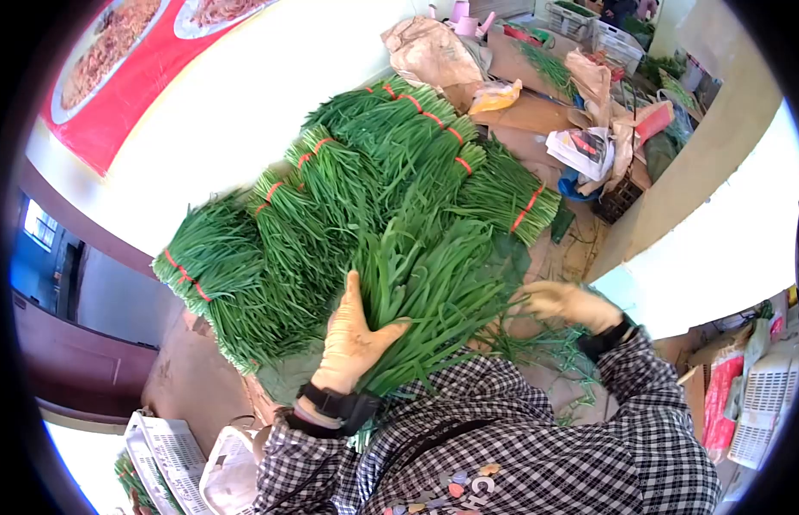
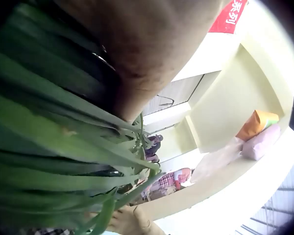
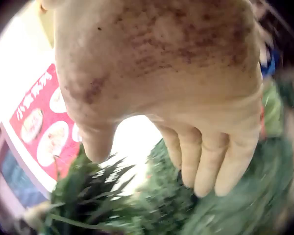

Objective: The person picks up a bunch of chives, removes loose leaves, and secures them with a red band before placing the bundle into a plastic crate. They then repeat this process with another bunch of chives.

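A loose bunch of long green leaves (image 1: 434,292) lies against the left hand (image 1: 355,339), which grips it from the side with thumb and fingers spread around it. In the left wrist view, the leaves (image 2: 54,147) fill the left side beside the gloved left hand (image 2: 147,44). The right hand (image 1: 571,305), blurred in the head view, is off the bunch's right side near some loose blades (image 1: 537,348). In the right wrist view, the gloved right hand (image 3: 166,88) has its fingers extended downward and thumb apart, with nothing between them.
Bundles tied with red bands (image 1: 219,249) are piled behind the hands, another tied bundle (image 1: 511,193) at their right. White crates (image 1: 172,455) stand at the lower left. Paper sacks (image 1: 434,56) and cardboard lie at the back, a pale pillar (image 1: 700,172) at the right.
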Action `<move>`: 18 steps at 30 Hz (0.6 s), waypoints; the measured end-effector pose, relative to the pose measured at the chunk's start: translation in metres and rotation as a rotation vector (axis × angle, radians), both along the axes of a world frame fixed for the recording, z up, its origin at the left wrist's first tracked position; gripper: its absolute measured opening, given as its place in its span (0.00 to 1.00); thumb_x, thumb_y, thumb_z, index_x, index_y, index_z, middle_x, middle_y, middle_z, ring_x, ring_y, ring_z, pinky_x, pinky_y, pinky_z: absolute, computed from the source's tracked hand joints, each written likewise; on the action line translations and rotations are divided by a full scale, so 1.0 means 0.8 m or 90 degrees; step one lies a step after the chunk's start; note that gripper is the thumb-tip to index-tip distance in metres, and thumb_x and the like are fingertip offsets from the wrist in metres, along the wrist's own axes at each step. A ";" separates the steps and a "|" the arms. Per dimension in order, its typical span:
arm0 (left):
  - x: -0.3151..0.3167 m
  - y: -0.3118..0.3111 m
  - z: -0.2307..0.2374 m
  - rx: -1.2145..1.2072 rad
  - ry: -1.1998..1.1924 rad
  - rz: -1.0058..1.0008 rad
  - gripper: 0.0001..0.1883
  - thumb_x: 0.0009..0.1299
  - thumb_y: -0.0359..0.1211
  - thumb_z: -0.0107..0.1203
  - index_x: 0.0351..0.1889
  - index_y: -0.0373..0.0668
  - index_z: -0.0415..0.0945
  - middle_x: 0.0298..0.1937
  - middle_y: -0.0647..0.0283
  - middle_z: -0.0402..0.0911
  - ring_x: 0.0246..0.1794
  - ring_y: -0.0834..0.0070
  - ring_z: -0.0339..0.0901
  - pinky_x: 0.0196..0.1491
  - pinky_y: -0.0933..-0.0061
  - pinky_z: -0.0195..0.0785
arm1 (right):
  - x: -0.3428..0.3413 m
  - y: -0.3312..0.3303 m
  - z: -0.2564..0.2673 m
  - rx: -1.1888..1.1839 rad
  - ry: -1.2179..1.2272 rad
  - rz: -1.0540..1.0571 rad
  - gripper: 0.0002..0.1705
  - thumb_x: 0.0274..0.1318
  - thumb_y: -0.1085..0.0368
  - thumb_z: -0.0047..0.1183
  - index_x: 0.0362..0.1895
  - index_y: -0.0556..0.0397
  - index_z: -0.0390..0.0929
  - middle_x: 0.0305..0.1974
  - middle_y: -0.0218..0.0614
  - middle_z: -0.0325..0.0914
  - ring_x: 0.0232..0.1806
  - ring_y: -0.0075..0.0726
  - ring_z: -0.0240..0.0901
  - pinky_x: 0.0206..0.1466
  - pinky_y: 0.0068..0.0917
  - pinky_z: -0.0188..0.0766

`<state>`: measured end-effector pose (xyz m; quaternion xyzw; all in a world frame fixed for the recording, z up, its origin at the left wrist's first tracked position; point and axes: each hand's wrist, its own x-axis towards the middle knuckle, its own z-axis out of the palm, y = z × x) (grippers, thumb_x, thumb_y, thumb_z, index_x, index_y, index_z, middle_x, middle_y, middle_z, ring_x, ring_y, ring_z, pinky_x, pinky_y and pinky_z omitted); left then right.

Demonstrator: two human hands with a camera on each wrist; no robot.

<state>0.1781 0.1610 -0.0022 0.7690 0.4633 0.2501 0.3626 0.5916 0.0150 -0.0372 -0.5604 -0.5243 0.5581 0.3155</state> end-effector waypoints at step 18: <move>-0.013 0.013 0.027 -0.428 -0.449 0.162 0.15 0.74 0.26 0.62 0.59 0.39 0.80 0.52 0.62 0.87 0.48 0.72 0.84 0.55 0.69 0.79 | -0.189 0.068 -0.023 0.298 0.163 -0.138 0.17 0.59 0.70 0.71 0.52 0.59 0.85 0.50 0.37 0.88 0.50 0.31 0.83 0.55 0.30 0.79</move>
